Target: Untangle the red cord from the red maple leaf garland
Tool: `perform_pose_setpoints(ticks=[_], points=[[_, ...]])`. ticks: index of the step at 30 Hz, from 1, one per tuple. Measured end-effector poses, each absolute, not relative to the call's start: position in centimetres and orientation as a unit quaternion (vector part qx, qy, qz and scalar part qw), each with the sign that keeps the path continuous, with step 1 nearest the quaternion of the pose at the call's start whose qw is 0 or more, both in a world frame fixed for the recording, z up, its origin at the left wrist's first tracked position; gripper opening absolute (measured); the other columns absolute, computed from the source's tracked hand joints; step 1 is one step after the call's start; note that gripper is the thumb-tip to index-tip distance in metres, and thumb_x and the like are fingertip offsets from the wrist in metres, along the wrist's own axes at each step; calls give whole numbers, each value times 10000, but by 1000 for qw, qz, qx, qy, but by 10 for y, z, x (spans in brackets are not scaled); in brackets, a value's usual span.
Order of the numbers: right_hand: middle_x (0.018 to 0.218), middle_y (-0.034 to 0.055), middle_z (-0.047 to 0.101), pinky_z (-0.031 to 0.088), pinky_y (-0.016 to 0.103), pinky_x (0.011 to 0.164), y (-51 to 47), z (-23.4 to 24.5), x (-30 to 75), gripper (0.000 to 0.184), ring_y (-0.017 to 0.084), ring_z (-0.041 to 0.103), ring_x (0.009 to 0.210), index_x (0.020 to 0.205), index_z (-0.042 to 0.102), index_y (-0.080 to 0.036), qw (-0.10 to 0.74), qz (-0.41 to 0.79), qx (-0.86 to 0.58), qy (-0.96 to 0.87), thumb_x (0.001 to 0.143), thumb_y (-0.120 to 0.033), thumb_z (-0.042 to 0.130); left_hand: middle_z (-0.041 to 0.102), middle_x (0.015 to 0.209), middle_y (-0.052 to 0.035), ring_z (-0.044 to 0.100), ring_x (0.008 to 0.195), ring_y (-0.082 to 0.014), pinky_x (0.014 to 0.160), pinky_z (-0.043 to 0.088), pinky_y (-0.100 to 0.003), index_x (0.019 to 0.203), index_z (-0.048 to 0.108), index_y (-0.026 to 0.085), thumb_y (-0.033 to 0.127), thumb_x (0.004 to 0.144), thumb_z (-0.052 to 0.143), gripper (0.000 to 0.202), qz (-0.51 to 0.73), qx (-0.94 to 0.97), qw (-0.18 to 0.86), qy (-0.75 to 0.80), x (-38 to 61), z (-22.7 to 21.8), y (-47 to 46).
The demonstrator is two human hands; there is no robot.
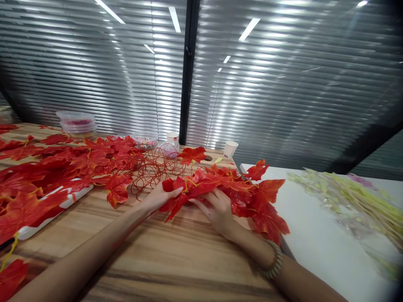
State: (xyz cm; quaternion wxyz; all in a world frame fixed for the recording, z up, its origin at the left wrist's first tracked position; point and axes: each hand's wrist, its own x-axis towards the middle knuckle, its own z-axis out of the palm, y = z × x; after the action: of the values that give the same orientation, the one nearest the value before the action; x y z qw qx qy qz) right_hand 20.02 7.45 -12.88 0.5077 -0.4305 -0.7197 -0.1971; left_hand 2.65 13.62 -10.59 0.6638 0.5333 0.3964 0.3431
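Red artificial maple leaves (217,182) with yellow stems lie bunched in front of me over the right edge of the wooden table. At the left end of the bunch, my left hand (160,196) is closed on a leaf, its thumb pressed against it near a yellow stem. My right hand (218,210), with a braided band at its wrist, reaches into the bunch from below. Its fingers are bent around the leaves, and their tips are partly hidden. Tangled red cord (155,167) lies just behind my left hand.
More red leaves (91,161) cover the left side, some over a white tray (56,214). Clear tubs (77,126), a bag of colored beads (146,142) and paper cups (231,149) stand behind. Wrapped yellow stems (355,201) lie on a white table (302,218) at right.
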Motion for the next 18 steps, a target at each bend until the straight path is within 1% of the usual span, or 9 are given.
perform_pose_setpoints(ticks=[2,5,8,11,14,16,18], points=[[668,51,626,480,249,559,72,-126,200,194,149,595,605,721,632,-167,511,-183,-423,-726,808,-330,572,701,818,-44,630,740,-176,718,480,-287,825,629,135,317,571,755,337,363,538,645,404,27,-105,136],[650,55,627,478,245,538,71,-123,200,188,147,593,585,744,633,-155,518,-161,-400,-739,817,-313,562,701,802,-39,633,724,-180,707,488,-296,836,631,141,319,564,756,348,376,524,665,377,28,-103,135],[653,55,640,479,243,526,72,-123,200,163,146,596,574,762,632,-149,533,-123,-382,-745,825,-272,544,700,803,-31,634,731,-169,703,491,-277,843,630,146,297,549,769,358,399,503,673,368,29,-101,133],[611,41,634,469,244,500,74,-126,200,159,145,583,531,668,615,-157,551,-78,-395,-731,794,-220,543,695,770,-28,634,684,-152,684,493,-260,828,630,139,298,565,764,335,398,503,671,373,29,-101,132],[567,24,630,481,257,509,77,-133,202,155,152,580,514,604,599,-173,556,-2,-430,-711,748,-191,544,694,793,-41,639,655,-164,677,507,-299,946,607,148,319,605,739,404,375,518,686,346,28,-101,133],[622,25,657,512,282,572,79,-140,203,139,166,607,579,652,622,-184,551,59,-433,-711,756,-208,534,691,861,-63,648,712,-188,700,511,-326,1068,557,157,318,615,731,512,366,540,687,320,28,-101,134],[689,29,671,532,315,639,81,-147,205,174,178,628,658,731,647,-196,532,101,-430,-722,801,-247,496,678,944,-81,641,817,-209,749,502,-332,1139,517,162,296,609,735,588,348,589,665,300,26,-99,135]])
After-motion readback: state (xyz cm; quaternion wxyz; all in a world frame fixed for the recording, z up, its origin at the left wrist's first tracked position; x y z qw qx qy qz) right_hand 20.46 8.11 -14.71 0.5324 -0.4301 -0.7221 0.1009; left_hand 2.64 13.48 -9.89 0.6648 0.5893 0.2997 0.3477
